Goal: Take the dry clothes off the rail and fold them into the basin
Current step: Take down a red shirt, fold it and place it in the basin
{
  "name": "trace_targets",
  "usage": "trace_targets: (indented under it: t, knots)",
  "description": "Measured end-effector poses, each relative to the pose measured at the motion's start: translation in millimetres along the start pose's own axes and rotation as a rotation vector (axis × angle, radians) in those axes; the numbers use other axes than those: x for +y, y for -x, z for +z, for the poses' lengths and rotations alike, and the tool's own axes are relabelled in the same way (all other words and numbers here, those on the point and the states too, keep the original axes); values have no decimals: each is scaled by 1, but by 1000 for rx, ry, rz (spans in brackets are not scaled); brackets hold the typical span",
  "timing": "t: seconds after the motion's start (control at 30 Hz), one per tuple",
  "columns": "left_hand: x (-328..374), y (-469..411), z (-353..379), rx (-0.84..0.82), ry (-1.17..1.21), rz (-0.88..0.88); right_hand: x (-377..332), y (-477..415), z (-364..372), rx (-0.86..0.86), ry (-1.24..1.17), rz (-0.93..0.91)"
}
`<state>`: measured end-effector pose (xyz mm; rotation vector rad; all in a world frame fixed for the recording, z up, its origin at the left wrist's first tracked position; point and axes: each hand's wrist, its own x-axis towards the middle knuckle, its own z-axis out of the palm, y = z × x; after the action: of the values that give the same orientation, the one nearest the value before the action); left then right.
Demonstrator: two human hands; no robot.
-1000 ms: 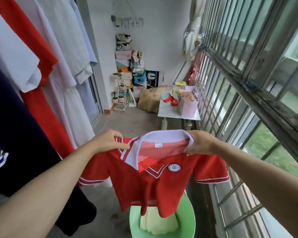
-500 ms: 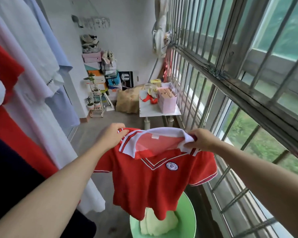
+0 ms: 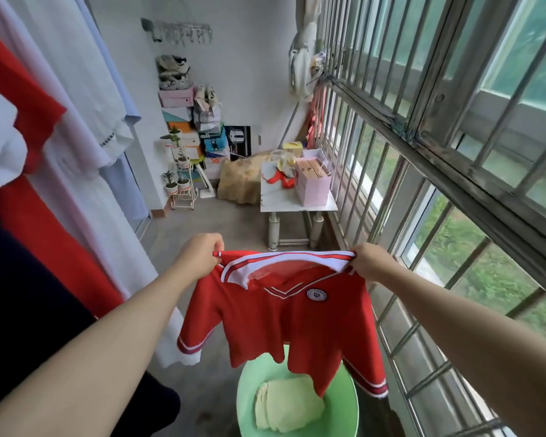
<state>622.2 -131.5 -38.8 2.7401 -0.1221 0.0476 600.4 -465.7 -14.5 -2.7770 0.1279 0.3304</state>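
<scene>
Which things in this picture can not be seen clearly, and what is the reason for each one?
Head view:
- Rail: cut off by the top edge; only the hanging clothes show.
- Green basin: far rim hidden by the red shirt, near rim cut by the bottom edge.
- Folded yellow cloth: its kind cannot be told.
- Shirt badge: text too small.
- Both hands, left hand and right hand: fingertips hidden in the collar.

The red polo shirt hides the far rim of the green basin and one corner of the folded pale-yellow cloth inside it. The basin's near rim is cut off by the bottom edge. The round chest badge is too small to read. The fingertips of the left hand and right hand are hidden in the collar fabric. The hanging garments at left are cut off by the top and left edges; the rail is out of view.
</scene>
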Motion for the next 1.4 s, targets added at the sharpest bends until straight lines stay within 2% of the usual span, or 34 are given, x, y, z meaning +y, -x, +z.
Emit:
trace_targets:
  t: [0.17,0.2,0.33,0.43,0.57,0.67,0.73,0.9,0.97,1.03,1.1,1.23,1.3,1.4]
  knots:
    - [-5,-3,6,14,110,-108,-7,-2,-1,-35,-78,65]
    - [-3,-3,7,15,144,-142,-8,-4,0,-30,-140,94]
    - [11,-2,10,14,341,-292,-8,-9,5,-99,-700,243]
    - [20,-2,12,39,483,-359,-7,-11,7,-106,-869,197]
    - [29,-1,16,33,745,-490,-9,-11,5,-114,-1050,230]
    - [32,1,17,-7,923,-553,-1,-12,4,-123,-926,172]
    - [30,3,18,-17,940,-552,4,-12,6,-128,-827,143]
    - [28,9,26,-101,834,-442,13,-16,13,-19,-707,157]
    - [29,11,26,-154,739,-361,15,-16,11,-23,-579,106]
    - [29,12,26,-139,654,-289,16,-15,8,-9,-414,21]
    - [27,12,27,-80,575,-229,16,-13,6,-5,-347,-30]
    - [30,5,31,-49,542,-249,16,-18,8,-37,-306,17]
    - [33,-1,32,-34,583,-309,16,-25,9,-60,-415,83]
    - [41,-9,33,-15,740,-514,16,-27,7,-186,-686,303]
